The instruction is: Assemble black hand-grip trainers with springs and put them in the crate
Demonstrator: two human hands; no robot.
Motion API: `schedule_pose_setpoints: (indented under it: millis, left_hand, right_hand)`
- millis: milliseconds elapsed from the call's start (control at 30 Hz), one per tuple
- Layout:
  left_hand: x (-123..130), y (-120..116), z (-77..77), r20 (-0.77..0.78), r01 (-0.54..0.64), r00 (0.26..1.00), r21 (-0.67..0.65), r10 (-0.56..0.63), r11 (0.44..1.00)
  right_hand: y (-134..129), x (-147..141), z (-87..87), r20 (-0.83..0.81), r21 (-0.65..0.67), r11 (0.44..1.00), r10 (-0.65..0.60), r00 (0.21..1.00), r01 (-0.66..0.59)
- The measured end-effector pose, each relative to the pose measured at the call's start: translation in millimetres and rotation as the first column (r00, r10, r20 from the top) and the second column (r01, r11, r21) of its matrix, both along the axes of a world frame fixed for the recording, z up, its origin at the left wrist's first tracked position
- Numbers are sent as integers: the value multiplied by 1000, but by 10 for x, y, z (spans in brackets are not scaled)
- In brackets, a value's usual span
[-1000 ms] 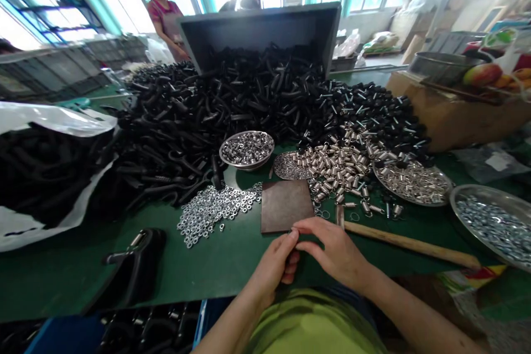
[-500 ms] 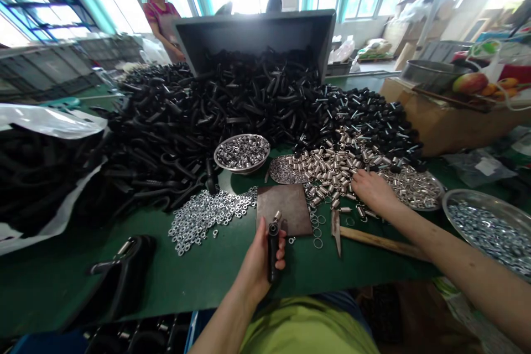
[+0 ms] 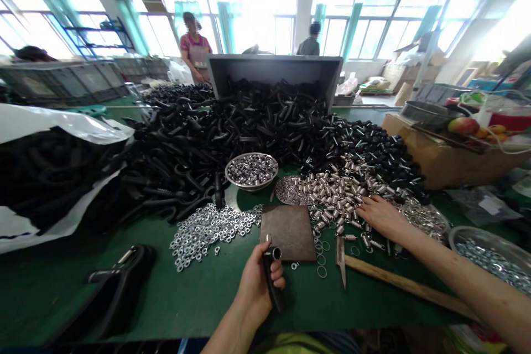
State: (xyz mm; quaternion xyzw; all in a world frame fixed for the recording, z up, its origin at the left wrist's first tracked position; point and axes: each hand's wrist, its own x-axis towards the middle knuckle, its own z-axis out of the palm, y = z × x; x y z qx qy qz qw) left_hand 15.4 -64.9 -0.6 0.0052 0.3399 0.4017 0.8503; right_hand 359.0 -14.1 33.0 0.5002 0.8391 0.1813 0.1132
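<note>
My left hand point(image 3: 258, 279) is closed around a black handle point(image 3: 272, 287) whose hollow round end faces up. A small metal piece shows at my left thumb, partly hidden. My right hand point(image 3: 384, 220) reaches into the right edge of a heap of metal coil springs point(image 3: 332, 196), its fingers bent together and the tips hidden among the parts. Under its forearm lies a hammer point(image 3: 398, 282) with a wooden handle and a narrow metal head. A square brown metal plate point(image 3: 288, 232) lies just beyond my left hand.
Loose nuts point(image 3: 207, 235) lie left of the plate, behind them a bowl of small metal parts point(image 3: 252, 182). Black handles point(image 3: 178, 149) pile up from a tipped grey bin point(image 3: 274, 59). A large bowl point(image 3: 456, 235) stands right. Two people point(image 3: 194, 47) are beyond the bench.
The head view has tilted up. My left hand has turned the black handle, so its lower end now points down to the right. My right hand stays at the springs.
</note>
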Motion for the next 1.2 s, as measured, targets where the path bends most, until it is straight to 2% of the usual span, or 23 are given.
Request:
schedule_pose_setpoints:
  millis: [133, 167, 233, 267, 333, 367, 433, 500, 567, 700, 800, 833, 900, 967, 1000, 1033, 1067, 1133, 1167, 1200]
  left_hand:
    - [10, 20, -5, -21, -9, 1000, 36, 10, 999]
    - [18, 23, 1, -20, -14, 1000, 46, 15, 999]
    - [44, 26, 22, -8, -23, 1000, 58, 24, 998]
    - [60, 28, 34, -1, -27, 1000, 62, 27, 998]
    - [94, 34, 57, 5, -31, 1000, 65, 31, 997]
    - [110, 38, 68, 4, -33, 999, 69, 33, 997]
    - [131, 41, 85, -6, -40, 999, 83, 40, 996]
    - [136, 36, 97, -26, -60, 998, 96, 63, 994]
    - [132, 21, 101, -55, -93, 994, 116, 100, 989]
    - [144, -17, 94, -72, -106, 990, 153, 118, 982]
    - [192, -37, 93, -74, -151, 984, 169, 165, 974]
    - [209, -42, 94, -95, -169, 977, 185, 189, 968]
    - [233, -50, 92, -174, -184, 957, 256, 233, 949]
    - [237, -47, 82, -250, -176, 929, 346, 272, 922]
    - [231, -39, 75, -267, -181, 918, 376, 293, 909]
    - [220, -30, 68, -268, -195, 911, 388, 313, 901]
    - [207, -19, 61, -259, -210, 910, 388, 325, 897]
    - [176, -1, 50, -242, -238, 903, 404, 354, 883]
    - [162, 2, 47, -250, -241, 894, 432, 372, 869]
    - [149, 1, 45, -273, -227, 881, 471, 386, 852]
  right_hand:
    - [-36, -66, 158, -33, 23, 998, -53, 998, 54]
    - [-64, -132, 208, -83, 20, 997, -68, 994, 70]
    - [-150, -345, 300, -300, -15, 998, -59, 952, 57]
    - [-208, -491, 337, -449, -40, 999, -38, 893, 23]
    - [-348, -832, 385, -716, -63, 996, 4, 698, -70]
    - [-422, -1010, 395, -795, -61, 992, 16, 606, -106]
    - [-555, -1338, 387, -882, -29, 988, 47, 470, -152]
    - [-639, -1586, 348, -911, 30, 984, 99, 401, -173]
    - [-668, -1741, 291, -910, 103, 980, 162, 381, -170]
    - [-659, -1887, 149, -885, 198, 964, 254, 391, -177]
    - [-664, -1976, 47, -874, 204, 966, 252, 416, -157]
    - [-664, -2006, 26, -877, 176, 977, 210, 431, -119]
    - [-652, -2054, 14, -899, 22, 999, 30, 436, -23]
    - [-627, -2080, 35, -899, -200, 979, -199, 391, 37]
    - [-615, -2085, 49, -888, -281, 959, -275, 369, 41]
    - [-606, -2087, 60, -882, -311, 950, -301, 363, 33]
    - [-601, -2087, 64, -887, -286, 958, -268, 375, 10]
    - [-599, -2088, 51, -906, -143, 988, -103, 411, -67]
    - [-600, -2090, 37, -913, -99, 990, -49, 405, -102]
    - [-601, -2093, 22, -925, -112, 987, -61, 375, -118]
